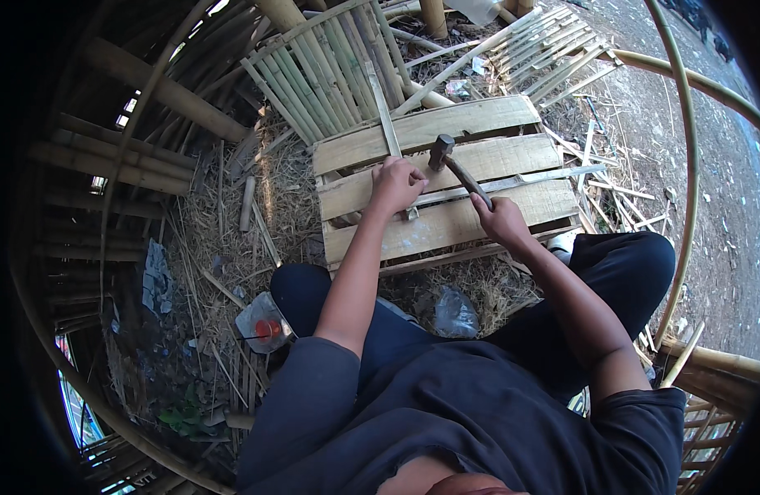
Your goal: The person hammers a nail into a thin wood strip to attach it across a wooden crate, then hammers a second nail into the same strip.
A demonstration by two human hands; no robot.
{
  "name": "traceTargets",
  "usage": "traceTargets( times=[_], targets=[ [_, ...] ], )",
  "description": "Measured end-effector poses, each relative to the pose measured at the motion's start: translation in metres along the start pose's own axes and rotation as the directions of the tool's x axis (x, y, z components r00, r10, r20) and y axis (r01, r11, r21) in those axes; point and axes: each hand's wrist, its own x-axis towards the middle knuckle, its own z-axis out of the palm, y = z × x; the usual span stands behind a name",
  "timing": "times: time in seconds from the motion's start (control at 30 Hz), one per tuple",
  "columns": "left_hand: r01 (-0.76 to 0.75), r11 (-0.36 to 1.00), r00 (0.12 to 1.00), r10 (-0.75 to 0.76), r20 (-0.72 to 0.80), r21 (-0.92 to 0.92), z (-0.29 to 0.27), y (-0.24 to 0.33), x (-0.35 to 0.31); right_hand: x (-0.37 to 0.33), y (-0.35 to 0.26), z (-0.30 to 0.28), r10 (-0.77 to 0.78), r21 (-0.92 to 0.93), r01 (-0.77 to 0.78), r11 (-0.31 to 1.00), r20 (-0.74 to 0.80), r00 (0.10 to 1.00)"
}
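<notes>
My right hand is wrapped round the wooden handle of a hammer. Its dark metal head is raised a little to the right of my left hand. The left hand's fingers are closed over a long bamboo strip, which runs away from me across the low slatted wooden table. A second bamboo strip lies crosswise on the table, its left end close to the first strip's near end. Whether the left fingertips also pinch something small, I cannot make out.
Beyond the table leans a bamboo slat panel; another slatted panel lies at the far right. Split bamboo scraps litter the ground. A plastic cup with something red stands by my left knee, a clear plastic bag between my legs.
</notes>
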Motion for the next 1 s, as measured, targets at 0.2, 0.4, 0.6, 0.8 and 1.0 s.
traceTargets(
  times=[0.2, 0.4, 0.6, 0.8, 1.0],
  targets=[
    [0.024, 0.928, 0.945, -0.142, -0.296, -0.371, -0.010, 0.004, -0.022, 0.006, 0.005, 0.005, -0.085, -0.114, 0.077, 0.990, -0.069, 0.994],
    [0.042, 0.662, 0.943, -0.274, -0.189, -0.748, -0.021, 0.010, -0.085, -0.004, 0.002, 0.021, -0.217, -0.277, 0.157, 0.948, -0.201, 0.955],
    [0.103, 0.661, 0.940, -0.308, -0.144, -0.743, 0.007, -0.009, -0.119, -0.009, 0.011, 0.037, -0.412, -0.400, 0.302, 0.866, -0.226, 0.883],
    [0.062, 0.790, 0.893, -0.317, -0.319, -0.610, 0.018, -0.019, -0.123, -0.014, 0.014, 0.044, -0.422, -0.504, 0.299, 0.810, -0.146, 0.895],
    [-0.010, 0.894, 0.754, -0.288, -0.590, -0.449, 0.063, -0.028, -0.124, -0.009, 0.022, 0.060, -0.508, -0.709, 0.305, 0.636, -0.086, 0.857]
  ],
)
